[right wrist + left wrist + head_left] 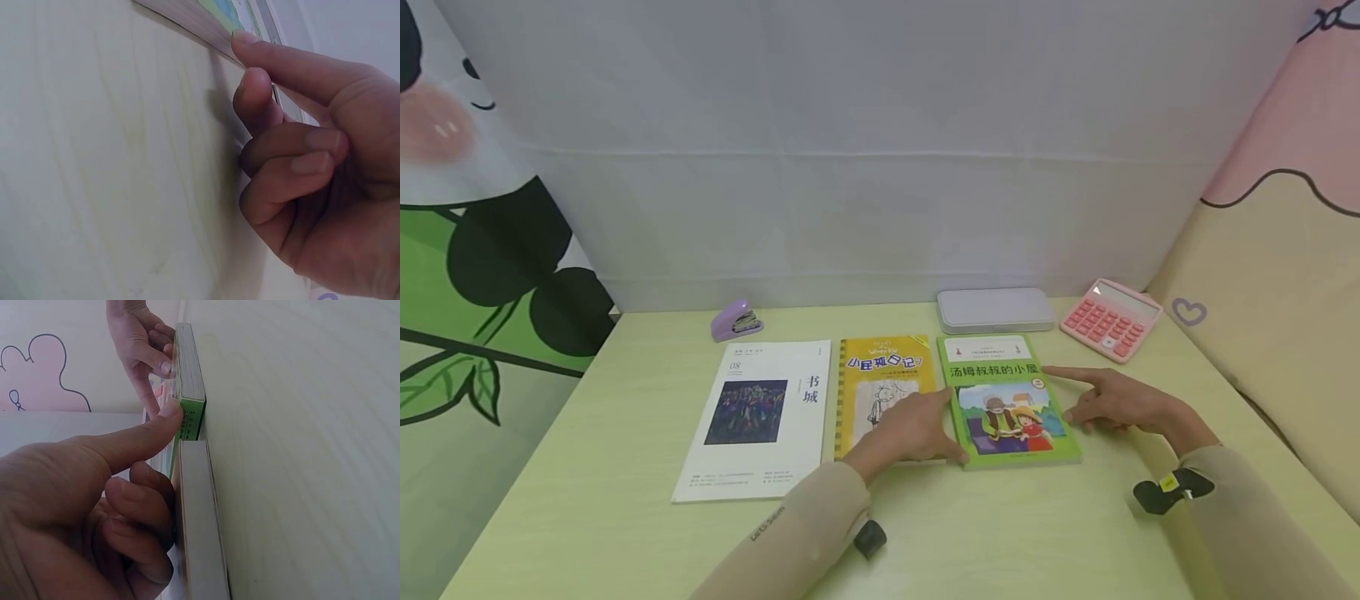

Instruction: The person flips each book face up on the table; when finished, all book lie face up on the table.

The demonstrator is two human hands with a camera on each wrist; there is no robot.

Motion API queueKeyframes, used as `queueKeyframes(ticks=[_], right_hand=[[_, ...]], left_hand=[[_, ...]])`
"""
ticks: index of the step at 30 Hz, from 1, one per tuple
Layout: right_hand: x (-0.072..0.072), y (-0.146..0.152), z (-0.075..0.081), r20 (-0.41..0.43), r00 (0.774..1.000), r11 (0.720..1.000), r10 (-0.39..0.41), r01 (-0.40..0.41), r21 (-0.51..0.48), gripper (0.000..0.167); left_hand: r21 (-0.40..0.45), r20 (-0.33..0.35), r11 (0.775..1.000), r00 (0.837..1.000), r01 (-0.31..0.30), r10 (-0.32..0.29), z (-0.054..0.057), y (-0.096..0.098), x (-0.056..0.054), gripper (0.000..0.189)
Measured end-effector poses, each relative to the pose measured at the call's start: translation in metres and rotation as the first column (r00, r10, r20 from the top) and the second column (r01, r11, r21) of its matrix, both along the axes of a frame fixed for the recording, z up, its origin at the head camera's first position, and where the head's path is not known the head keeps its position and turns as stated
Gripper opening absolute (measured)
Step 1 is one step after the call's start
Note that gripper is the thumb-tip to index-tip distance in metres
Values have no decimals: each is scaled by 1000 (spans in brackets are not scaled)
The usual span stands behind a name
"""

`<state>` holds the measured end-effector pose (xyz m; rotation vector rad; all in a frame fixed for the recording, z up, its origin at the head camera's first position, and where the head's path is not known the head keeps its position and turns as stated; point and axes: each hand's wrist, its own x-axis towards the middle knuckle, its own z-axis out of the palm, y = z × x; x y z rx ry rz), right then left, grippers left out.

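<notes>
A green picture-cover book [1009,400] lies flat on the table, with a hand at each side. My left hand [913,429] reaches over the lower right of a yellow book [868,392], its thumb touching the green book's spine near the lower corner. In the left wrist view, the other left fingers [140,506] curl above the yellow book. My right hand [1116,400] is at the green book's right edge, index finger stretched toward the upper part and thumb lower down. The right wrist view shows its remaining fingers [287,156] bent in, with nothing between them.
Left of the yellow book lies a white magazine [760,421]. Along the back stand a purple stapler [735,321], a pale flat case [996,310] close behind the green book, and a pink calculator [1111,320]. A white panel [880,208] rises behind the table.
</notes>
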<state>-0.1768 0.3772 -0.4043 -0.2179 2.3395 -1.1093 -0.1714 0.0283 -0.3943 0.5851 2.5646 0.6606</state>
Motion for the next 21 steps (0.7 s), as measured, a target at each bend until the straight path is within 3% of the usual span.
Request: queueKeyframes(ticks=[13,16,21], right_hand=[[-2,-2,-2,3,1000,999,1,0,-34,82],[-2,-2,-2,-19,999,999,-35,34,-23,79],[-1,-3,5,-120,984,992,-128,127,-17,68]], left_hand=[[-6,-1,1000,1000,1,-1,0,-5,-2,101],[0,5,1000,1000,-18,18,6,-11,-1,97],[29,1,994,994,-106,106,20,-33,-5,86]])
